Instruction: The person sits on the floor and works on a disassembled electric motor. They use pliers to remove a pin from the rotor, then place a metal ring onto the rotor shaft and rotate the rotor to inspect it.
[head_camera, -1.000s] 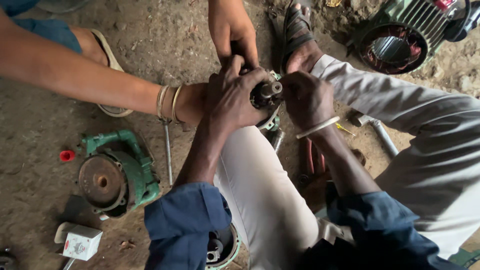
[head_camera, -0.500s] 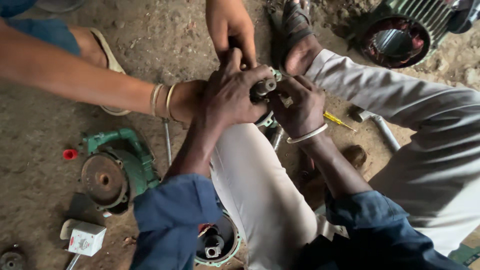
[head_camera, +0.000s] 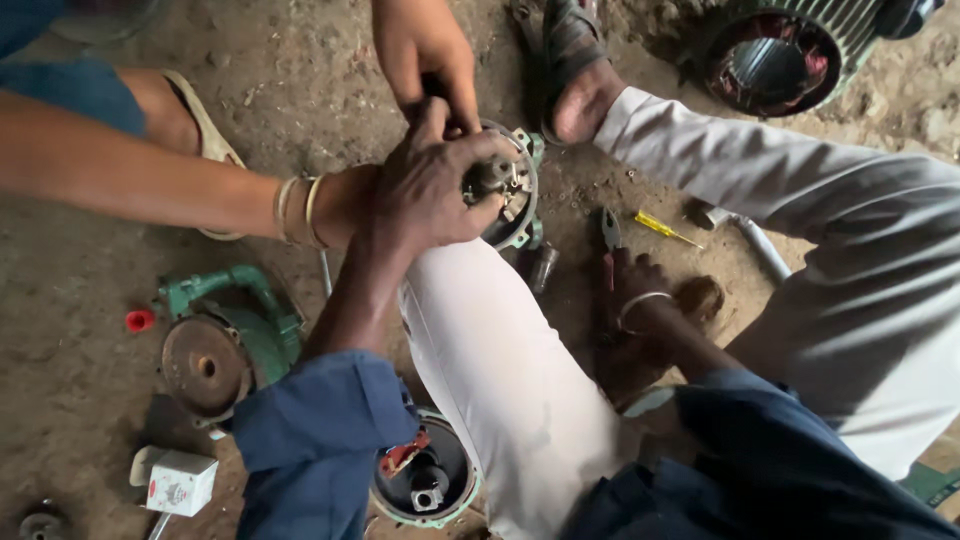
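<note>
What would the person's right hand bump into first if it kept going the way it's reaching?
The right hand points up the picture along the dirt floor. The pliers lie right at its fingertips, so probably those first; it may already touch them, but that's hard to tell.

Green pump housing (head_camera: 235, 335) and red cap (head_camera: 140, 320) on dirt floor (head_camera: 60, 400); stator (head_camera: 780, 60) top right, white box (head_camera: 180, 483) bottom left.

You sit on brown dirt ground (head_camera: 80, 330). On it lie 1 green metal pump body (head_camera: 235, 335), 1 small red cap (head_camera: 139, 320), 1 yellow-handled screwdriver (head_camera: 662, 228) and 1 white box (head_camera: 180, 482).
</note>
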